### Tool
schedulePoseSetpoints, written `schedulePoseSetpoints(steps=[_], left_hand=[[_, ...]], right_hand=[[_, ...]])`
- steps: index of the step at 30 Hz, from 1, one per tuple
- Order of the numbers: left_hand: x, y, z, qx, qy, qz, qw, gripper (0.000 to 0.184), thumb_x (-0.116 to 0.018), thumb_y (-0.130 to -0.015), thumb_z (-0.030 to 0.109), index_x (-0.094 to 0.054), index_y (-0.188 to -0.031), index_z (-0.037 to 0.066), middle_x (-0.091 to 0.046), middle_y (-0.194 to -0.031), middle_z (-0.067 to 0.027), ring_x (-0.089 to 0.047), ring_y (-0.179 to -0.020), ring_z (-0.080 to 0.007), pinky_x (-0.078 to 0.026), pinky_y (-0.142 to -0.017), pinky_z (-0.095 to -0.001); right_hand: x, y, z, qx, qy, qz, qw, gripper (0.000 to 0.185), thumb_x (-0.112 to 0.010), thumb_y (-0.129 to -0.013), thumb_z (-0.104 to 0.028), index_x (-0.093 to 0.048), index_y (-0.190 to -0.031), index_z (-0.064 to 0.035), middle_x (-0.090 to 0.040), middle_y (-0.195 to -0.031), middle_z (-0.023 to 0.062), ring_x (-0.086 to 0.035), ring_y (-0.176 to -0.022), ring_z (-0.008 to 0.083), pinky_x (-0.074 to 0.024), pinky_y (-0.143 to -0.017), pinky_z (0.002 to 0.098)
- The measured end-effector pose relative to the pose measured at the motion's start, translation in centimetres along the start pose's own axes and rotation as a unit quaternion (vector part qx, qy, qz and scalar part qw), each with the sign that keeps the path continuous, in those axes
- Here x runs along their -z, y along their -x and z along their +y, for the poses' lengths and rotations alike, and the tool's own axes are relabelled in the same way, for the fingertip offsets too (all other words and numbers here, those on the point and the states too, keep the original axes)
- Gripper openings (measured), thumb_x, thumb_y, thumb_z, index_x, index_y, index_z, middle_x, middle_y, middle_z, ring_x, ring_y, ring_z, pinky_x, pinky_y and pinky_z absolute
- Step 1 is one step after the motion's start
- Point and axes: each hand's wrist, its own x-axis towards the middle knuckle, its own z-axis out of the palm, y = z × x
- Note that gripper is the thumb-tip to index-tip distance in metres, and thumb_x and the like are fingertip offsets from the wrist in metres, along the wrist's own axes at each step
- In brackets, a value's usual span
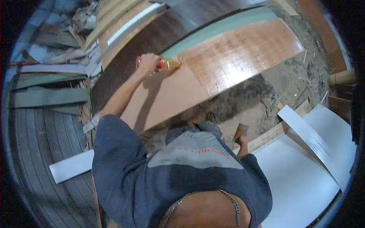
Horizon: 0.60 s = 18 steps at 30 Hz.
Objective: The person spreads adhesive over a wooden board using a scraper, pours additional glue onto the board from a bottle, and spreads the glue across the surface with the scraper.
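Note:
My left hand (149, 62) is wrapped around a clear plastic bottle (170, 64) with a red label and yellowish-brown contents. The bottle lies nearly level, its narrow end pointing right above a long wooden board (167, 97). The board's right part carries a shiny wet-looking coat (235, 53); the left part looks dry and matte. Low by my right side, my right hand (243, 140) grips a flat brownish piece (238, 131), like a spreader, held apart from the board. Its exact kind is hard to make out.
Behind the board run a pale green strip (213, 32) and a dark panel (125, 62). White sheets (300, 171) lean at the lower right. Stacked planks (49, 95) stand left. Debris litters the dirt floor (281, 87).

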Motion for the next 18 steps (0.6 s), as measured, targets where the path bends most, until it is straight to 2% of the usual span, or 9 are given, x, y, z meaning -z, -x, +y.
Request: schedulePoseSetpoints(steps=[1,4,6,10,11,12,13,15,18], left_hand=[[-1.7,1.0,-0.2,0.009,-0.005,-0.002,1.0,0.067,-0.089,-0.058,0.031,-0.068,-0.121,0.023,-0.073,-0.088,-0.0119,-0.072,-0.085,-0.0305,-0.057,-0.071,-0.0462],[-2.8,4.7,-0.8,0.065,0.033,0.02,0.997,0.061,-0.086,-0.062,0.031,-0.069,-0.12,0.025,-0.073,-0.089,-0.0126,-0.072,-0.085,-0.0315,-0.056,-0.072,-0.0473],[-3.3,7.0,-1.8,0.082,0.044,0.017,0.995,0.063,-0.086,-0.063,0.032,-0.068,-0.123,0.025,-0.072,-0.09,-0.0127,-0.072,-0.085,-0.0317,-0.056,-0.072,-0.0474],[-4.8,12.4,-3.3,0.119,0.061,-0.038,0.99,0.072,-0.086,-0.063,0.035,-0.063,-0.131,0.025,-0.072,-0.096,-0.0129,-0.071,-0.091,-0.0308,-0.056,-0.073,-0.0469],[-5.3,13.3,-4.5,0.127,0.062,-0.041,0.989,0.075,-0.086,-0.062,0.036,-0.062,-0.132,0.025,-0.072,-0.097,-0.0128,-0.07,-0.092,-0.0303,-0.056,-0.074,-0.0466],[-6.5,14.5,-5.6,0.123,0.054,-0.039,0.99,0.064,-0.081,-0.07,0.032,-0.063,-0.131,0.024,-0.072,-0.097,-0.013,-0.07,-0.093,-0.0295,-0.056,-0.074,-0.0466],[-7.5,15.8,-6.2,0.138,0.054,-0.032,0.988,0.064,-0.081,-0.07,0.032,-0.063,-0.131,0.024,-0.072,-0.097,-0.013,-0.07,-0.093,-0.0295,-0.056,-0.074,-0.0466],[-8.8,18.6,-7.9,0.174,0.047,-0.018,0.983,0.051,-0.072,-0.08,0.028,-0.064,-0.129,0.025,-0.071,-0.094,-0.0131,-0.071,-0.09,-0.0293,-0.056,-0.071,-0.0459],[-8.7,23.4,-9.7,0.19,0.06,-0.035,0.979,0.044,-0.064,-0.084,0.023,-0.065,-0.128,0.025,-0.071,-0.09,-0.0131,-0.071,-0.086,-0.0295,-0.056,-0.069,-0.0451]], right_hand=[[-0.9,-0.9,1.5,0.022,-0.016,0.023,0.999,0.054,-0.067,-0.078,-0.037,-0.066,-0.112,0.006,-0.069,-0.104,0.03,-0.066,-0.103,0.0437,-0.0519,-0.087,0.0483],[-1.3,-3.3,3.0,-0.018,0.03,-0.008,0.999,0.051,-0.067,-0.079,-0.033,-0.066,-0.112,0.0055,-0.07,-0.101,0.0283,-0.068,-0.1,0.0426,-0.0529,-0.084,0.0474],[-2.7,-6.4,6.2,0.025,0.056,-0.019,0.998,0.047,-0.066,-0.079,-0.031,-0.067,-0.109,0.0055,-0.071,-0.099,0.0266,-0.07,-0.095,0.0414,-0.0538,-0.079,0.0472],[-0.2,-3.7,2.7,0.063,0.034,0.02,0.997,0.042,-0.064,-0.079,-0.029,-0.069,-0.103,0.0043,-0.073,-0.092,0.0232,-0.071,-0.086,0.041,-0.0541,-0.075,0.0471],[0.3,-3.9,1.5,0.079,0.037,0.021,0.996,0.042,-0.064,-0.079,-0.029,-0.069,-0.103,0.0043,-0.073,-0.092,0.0232,-0.071,-0.086,0.041,-0.0541,-0.075,0.0471],[0.5,-4.4,1.6,0.084,0.088,0.01,0.992,0.047,-0.062,-0.078,-0.032,-0.068,-0.104,0.0064,-0.071,-0.094,0.0279,-0.069,-0.092,0.0436,-0.0529,-0.08,0.0487],[0.6,-4.8,1.4,0.088,0.14,0.002,0.986,0.052,-0.059,-0.076,-0.035,-0.068,-0.105,0.0084,-0.069,-0.097,0.0326,-0.067,-0.098,0.0461,-0.0518,-0.084,0.0503],[3.3,0.4,-4.9,0.094,0.037,0.008,0.995,0.053,-0.06,-0.076,-0.034,-0.067,-0.109,0.0074,-0.068,-0.102,0.0325,-0.066,-0.102,0.0446,-0.0509,-0.087,0.0496],[3.3,-2.0,-5.6,0.094,0.117,0.021,0.988,0.05,-0.061,-0.077,-0.03,-0.067,-0.111,0.0052,-0.067,-0.108,0.0307,-0.066,-0.104,0.0443,-0.0504,-0.088,0.0486]])
